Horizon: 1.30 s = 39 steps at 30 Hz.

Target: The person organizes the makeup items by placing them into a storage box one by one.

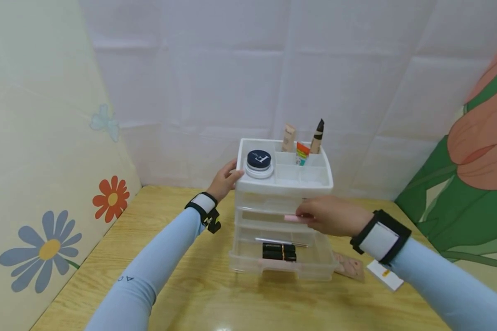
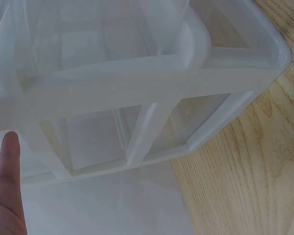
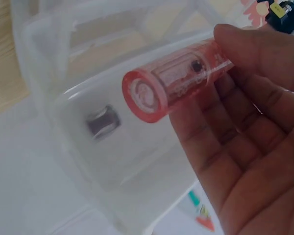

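A white plastic drawer organizer (image 1: 283, 186) stands on the table. Its clear bottom drawer (image 1: 244, 262) is pulled out and contains black tubes (image 1: 279, 252) and a thin silver stick (image 1: 281, 242). My left hand (image 1: 225, 180) rests against the organizer's upper left side; one straight finger (image 2: 10, 161) touches the frame in the left wrist view. Between thumb and fingers, my right hand (image 1: 333, 214) pinches a pink translucent cosmetic tube (image 3: 171, 81), held in front of the upper drawers above the pulled-out one. The tube's exact kind is unclear.
The organizer's top holds a dark-lidded round jar (image 1: 258, 160), a beige tube (image 1: 288, 138), a small orange-and-green tube (image 1: 302, 154) and a black-capped tube (image 1: 317, 137). Right of the drawer lie a pinkish flat card (image 1: 349, 266) and a white box (image 1: 385, 275). A white cloth (image 1: 215, 92) hangs behind.
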Each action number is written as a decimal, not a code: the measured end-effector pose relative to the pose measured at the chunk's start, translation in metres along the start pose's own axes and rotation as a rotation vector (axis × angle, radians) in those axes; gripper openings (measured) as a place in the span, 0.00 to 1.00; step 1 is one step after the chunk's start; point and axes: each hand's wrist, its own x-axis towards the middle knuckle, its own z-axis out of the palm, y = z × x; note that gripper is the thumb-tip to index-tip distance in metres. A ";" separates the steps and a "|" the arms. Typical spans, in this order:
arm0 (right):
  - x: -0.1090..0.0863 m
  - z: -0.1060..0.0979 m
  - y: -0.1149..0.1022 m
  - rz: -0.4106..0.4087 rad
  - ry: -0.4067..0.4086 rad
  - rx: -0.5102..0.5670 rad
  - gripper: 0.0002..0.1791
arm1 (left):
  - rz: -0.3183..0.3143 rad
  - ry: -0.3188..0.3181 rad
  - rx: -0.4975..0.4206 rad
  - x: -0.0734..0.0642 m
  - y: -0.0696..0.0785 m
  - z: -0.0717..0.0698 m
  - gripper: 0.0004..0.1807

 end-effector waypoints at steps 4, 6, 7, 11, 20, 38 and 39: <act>0.015 0.007 -0.003 -0.030 -0.008 0.007 0.03 | 0.002 0.002 0.007 0.000 0.000 0.000 0.32; 0.022 0.012 -0.003 -0.060 -0.005 0.005 0.02 | 0.005 0.001 0.009 0.000 0.000 0.000 0.32; 0.025 0.015 -0.003 -0.072 -0.003 0.000 0.01 | 0.009 0.001 0.006 0.000 0.000 0.000 0.32; 0.037 0.022 -0.005 -0.099 -0.002 -0.048 0.03 | 0.007 0.005 0.003 0.000 -0.001 0.000 0.32; 0.055 0.039 -0.010 -0.025 -0.091 -0.073 0.07 | -0.001 0.008 0.007 -0.001 0.001 0.001 0.32; 0.072 0.064 -0.009 0.039 -0.186 -0.014 0.06 | 0.006 0.007 -0.005 0.000 -0.003 -0.001 0.32; 0.072 0.065 -0.009 0.037 -0.184 -0.017 0.06 | 0.005 0.007 -0.006 0.000 -0.003 -0.001 0.32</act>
